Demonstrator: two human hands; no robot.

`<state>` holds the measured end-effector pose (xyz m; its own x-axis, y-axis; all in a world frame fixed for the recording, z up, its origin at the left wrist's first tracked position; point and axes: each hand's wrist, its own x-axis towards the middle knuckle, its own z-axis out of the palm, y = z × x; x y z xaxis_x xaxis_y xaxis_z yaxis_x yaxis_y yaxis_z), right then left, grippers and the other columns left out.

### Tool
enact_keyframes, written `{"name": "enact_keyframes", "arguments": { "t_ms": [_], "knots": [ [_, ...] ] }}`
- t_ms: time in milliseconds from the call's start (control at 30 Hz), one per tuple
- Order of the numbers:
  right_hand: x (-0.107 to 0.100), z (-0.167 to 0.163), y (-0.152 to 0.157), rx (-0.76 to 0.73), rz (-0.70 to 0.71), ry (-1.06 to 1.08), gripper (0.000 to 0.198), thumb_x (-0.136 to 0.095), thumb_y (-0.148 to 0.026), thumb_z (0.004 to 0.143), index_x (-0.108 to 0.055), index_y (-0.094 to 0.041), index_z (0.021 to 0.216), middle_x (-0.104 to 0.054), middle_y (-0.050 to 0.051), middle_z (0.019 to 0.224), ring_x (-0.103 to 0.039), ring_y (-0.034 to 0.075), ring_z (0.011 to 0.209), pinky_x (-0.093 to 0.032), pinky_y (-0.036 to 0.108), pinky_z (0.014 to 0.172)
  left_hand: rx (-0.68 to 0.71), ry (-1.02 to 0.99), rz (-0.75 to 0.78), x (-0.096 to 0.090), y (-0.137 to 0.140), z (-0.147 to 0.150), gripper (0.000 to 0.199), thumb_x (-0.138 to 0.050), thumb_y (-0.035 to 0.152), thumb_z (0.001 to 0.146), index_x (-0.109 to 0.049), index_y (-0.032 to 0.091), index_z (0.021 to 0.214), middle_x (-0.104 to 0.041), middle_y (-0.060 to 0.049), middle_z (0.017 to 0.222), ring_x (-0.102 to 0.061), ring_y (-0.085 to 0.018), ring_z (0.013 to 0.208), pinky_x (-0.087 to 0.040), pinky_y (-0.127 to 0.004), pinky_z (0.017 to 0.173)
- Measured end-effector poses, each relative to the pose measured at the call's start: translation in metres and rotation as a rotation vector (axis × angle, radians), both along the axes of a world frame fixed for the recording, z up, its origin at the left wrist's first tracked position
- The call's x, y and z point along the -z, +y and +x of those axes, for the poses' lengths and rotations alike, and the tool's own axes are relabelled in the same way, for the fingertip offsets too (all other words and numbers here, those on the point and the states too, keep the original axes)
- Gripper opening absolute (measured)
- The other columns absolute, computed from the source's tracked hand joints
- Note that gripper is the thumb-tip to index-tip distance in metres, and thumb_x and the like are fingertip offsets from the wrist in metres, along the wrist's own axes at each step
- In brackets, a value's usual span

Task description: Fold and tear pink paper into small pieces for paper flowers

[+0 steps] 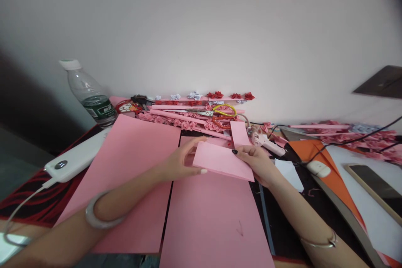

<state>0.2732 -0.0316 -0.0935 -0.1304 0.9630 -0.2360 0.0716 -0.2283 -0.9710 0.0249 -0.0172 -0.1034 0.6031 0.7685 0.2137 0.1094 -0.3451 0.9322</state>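
A folded piece of pink paper [223, 161] is raised a little above the desk, tilted, with its layers showing along the lower edge. My right hand [256, 163] pinches its right end, the dark-nailed thumb on top and the other fingers partly hidden. Around the left end curves my left hand [180, 161], its thumb along the lower edge and its fingers at the upper edge, partly behind the paper. Beneath lie two large pink sheets, a left sheet [132, 155] and a right sheet [213, 217]. A narrow pink strip [239, 133] lies just beyond the paper.
Scissors with yellow handles [224, 110] lie among pink paper sticks and paper flowers [185, 124] along the wall. A pink glue gun [268, 144] sits right of them. A water bottle [97, 104] and white power bank [75, 157] stand left; an earbud case [318, 168] and phone [377, 188] lie right.
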Motion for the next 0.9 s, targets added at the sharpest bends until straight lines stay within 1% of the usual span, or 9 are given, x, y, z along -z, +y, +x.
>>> {"name": "enact_keyframes", "arguments": {
  "t_ms": [233, 333, 433, 567, 667, 733, 800, 867, 900],
  "knots": [
    [0.006, -0.002, -0.001, -0.035, 0.023, -0.025, 0.026, -0.064, -0.040, 0.067, -0.056, -0.015, 0.066, -0.055, -0.002, 0.059, -0.046, 0.009, 0.049, -0.033, 0.021, 0.047, -0.007, -0.005, 0.061, 0.004, 0.004, -0.001, 0.060, -0.061, 0.019, 0.070, -0.040, 0.021, 0.125, -0.038, -0.011, 0.133, -0.039, -0.027, 0.120, -0.036, -0.039, 0.097],
    [0.006, -0.004, -0.003, -0.083, 0.040, -0.037, 0.022, -0.064, -0.036, 0.069, -0.060, -0.016, 0.077, -0.061, 0.000, 0.070, -0.053, 0.011, 0.059, -0.039, 0.022, 0.055, -0.108, -0.011, 0.013, 0.009, 0.007, -0.001, 0.041, -0.058, 0.025, 0.074, -0.053, 0.018, 0.114, -0.051, -0.011, 0.122, -0.050, -0.024, 0.109, -0.042, -0.035, 0.091],
    [0.005, -0.006, -0.003, -0.121, 0.100, -0.069, 0.025, -0.060, -0.037, 0.074, -0.061, -0.017, 0.089, -0.064, 0.004, 0.086, -0.057, 0.016, 0.076, -0.043, 0.026, 0.066, -0.269, 0.070, -0.014, 0.010, 0.009, -0.004, 0.024, -0.053, 0.032, 0.079, -0.064, 0.017, 0.094, -0.064, -0.006, 0.097, -0.058, -0.021, 0.094, -0.046, -0.031, 0.082],
    [0.004, -0.007, -0.002, -0.078, 0.095, 0.015, 0.037, -0.040, -0.049, 0.083, -0.059, -0.019, 0.091, -0.063, 0.007, 0.082, -0.059, 0.018, 0.073, -0.045, 0.029, 0.062, -0.426, 0.112, -0.001, 0.007, 0.008, -0.007, 0.026, -0.052, 0.037, 0.079, -0.064, 0.014, 0.073, -0.063, -0.001, 0.072, -0.058, -0.017, 0.072, -0.045, -0.025, 0.066],
    [0.003, -0.007, -0.001, -0.067, 0.112, 0.039, 0.038, -0.040, -0.054, 0.081, -0.056, -0.019, 0.081, -0.059, 0.004, 0.068, -0.055, 0.016, 0.060, -0.043, 0.027, 0.054, -0.428, 0.009, -0.040, 0.005, 0.008, -0.006, 0.029, -0.052, 0.036, 0.080, -0.060, 0.013, 0.096, -0.061, -0.002, 0.075, -0.056, -0.015, 0.071, -0.043, -0.023, 0.064],
    [0.004, -0.007, -0.001, -0.059, 0.151, -0.001, 0.033, -0.052, -0.050, 0.076, -0.051, -0.018, 0.067, -0.053, -0.001, 0.059, -0.050, 0.012, 0.053, -0.039, 0.024, 0.050, -0.423, -0.051, -0.068, 0.004, 0.008, -0.005, 0.046, -0.052, 0.035, 0.080, -0.044, 0.015, 0.122, -0.059, 0.000, 0.072, -0.054, -0.013, 0.066, -0.043, -0.022, 0.061],
    [0.005, -0.007, -0.001, -0.038, 0.177, -0.029, 0.030, -0.058, -0.043, 0.075, -0.049, -0.017, 0.063, -0.046, -0.004, 0.054, -0.043, 0.009, 0.048, -0.034, 0.020, 0.045, -0.398, -0.085, -0.079, 0.004, 0.006, -0.003, 0.061, -0.051, 0.033, 0.081, -0.024, 0.020, 0.134, -0.056, 0.003, 0.065, -0.050, -0.010, 0.056, -0.041, -0.020, 0.056],
    [0.006, -0.008, -0.001, 0.008, 0.223, -0.011, 0.021, -0.058, -0.037, 0.075, -0.054, -0.018, 0.078, -0.042, -0.006, 0.052, -0.038, 0.007, 0.045, -0.030, 0.019, 0.043, -0.336, -0.083, -0.079, 0.005, 0.005, -0.002, 0.063, -0.049, 0.032, 0.083, -0.016, 0.025, 0.137, -0.056, 0.004, 0.066, -0.048, -0.009, 0.053, -0.040, -0.019, 0.053],
    [0.006, -0.009, -0.002, 0.043, 0.255, 0.007, 0.023, -0.058, -0.035, 0.076, -0.053, -0.019, 0.093, -0.040, -0.008, 0.051, -0.036, 0.007, 0.044, -0.028, 0.018, 0.042, -0.307, -0.067, -0.071, 0.005, 0.004, -0.002, 0.061, -0.049, 0.032, 0.083, -0.019, 0.026, 0.136, -0.059, 0.003, 0.072, -0.049, -0.009, 0.054, -0.041, -0.020, 0.054]
  ]
}}
